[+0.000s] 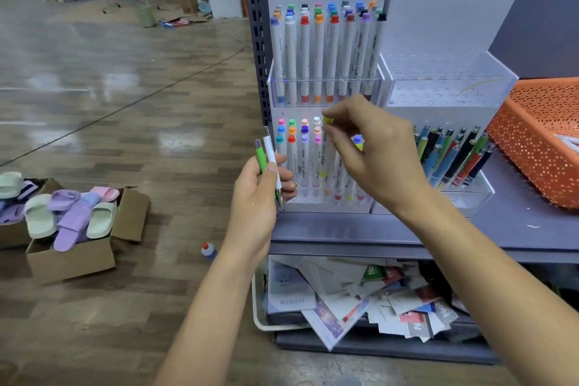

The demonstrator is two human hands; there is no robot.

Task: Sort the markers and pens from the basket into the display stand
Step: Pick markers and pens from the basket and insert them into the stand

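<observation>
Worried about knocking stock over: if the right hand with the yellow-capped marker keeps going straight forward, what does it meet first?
Probably the lower marker rack: the right hand, holding the yellow-capped marker, is already in front of its pastel-capped markers. Depth is unclear.

Right hand pinches yellow-capped marker (at stand); left hand grips 2 pens.

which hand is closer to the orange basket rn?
Right. The right hand is at the lower marker rack, pinching a yellow-capped marker, with the pen rack between it and the orange basket. The left hand, holding two pens, is farther left.
</observation>
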